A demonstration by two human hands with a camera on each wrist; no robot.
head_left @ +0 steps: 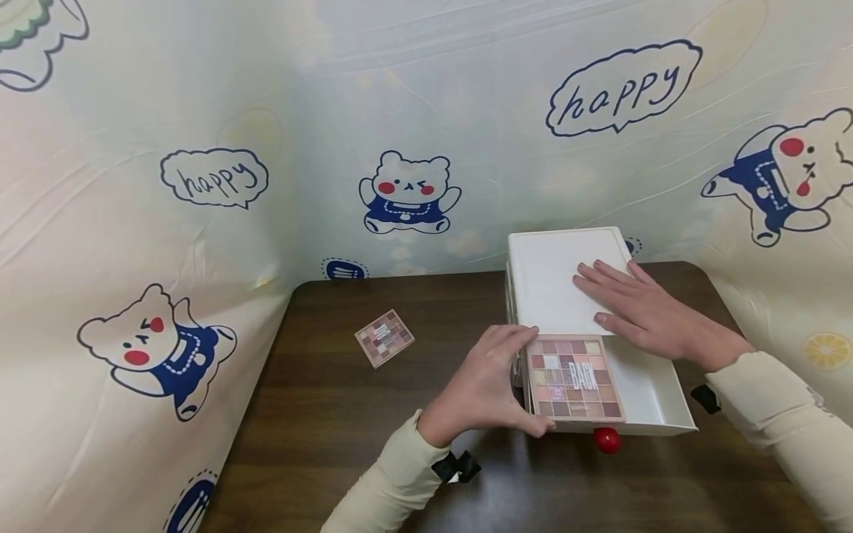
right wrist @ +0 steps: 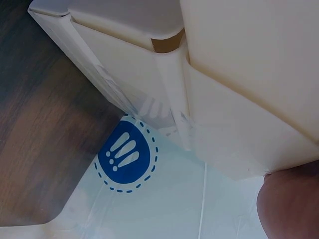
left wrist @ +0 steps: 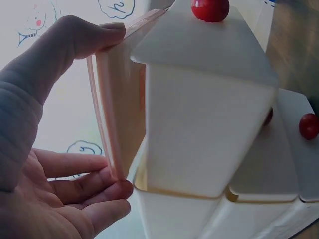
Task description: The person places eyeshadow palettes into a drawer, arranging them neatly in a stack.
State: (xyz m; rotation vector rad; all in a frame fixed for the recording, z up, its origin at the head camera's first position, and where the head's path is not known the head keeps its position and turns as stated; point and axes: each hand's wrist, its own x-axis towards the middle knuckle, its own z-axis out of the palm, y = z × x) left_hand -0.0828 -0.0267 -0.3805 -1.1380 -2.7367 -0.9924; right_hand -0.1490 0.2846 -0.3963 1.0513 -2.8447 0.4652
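Note:
A large eyeshadow palette (head_left: 574,379) with a grid of pinkish and brown pans lies over the left part of a pulled-out white drawer (head_left: 658,389). My left hand (head_left: 485,383) grips it by two opposite edges, thumb at the near edge and fingers at the far one. In the left wrist view the palette (left wrist: 115,107) stands slightly above the drawer's rim. My right hand (head_left: 643,314) rests flat, fingers spread, on the white top of the small drawer cabinet (head_left: 543,270). A red round knob (head_left: 607,440) sits on the drawer's front.
Left of the cabinet, a smaller eyeshadow palette (head_left: 384,339) lies on the dark wooden table (head_left: 313,414). Lower drawers with red knobs (left wrist: 309,126) show under the pulled-out one. A printed curtain (head_left: 493,148) hangs behind the table and along its sides.

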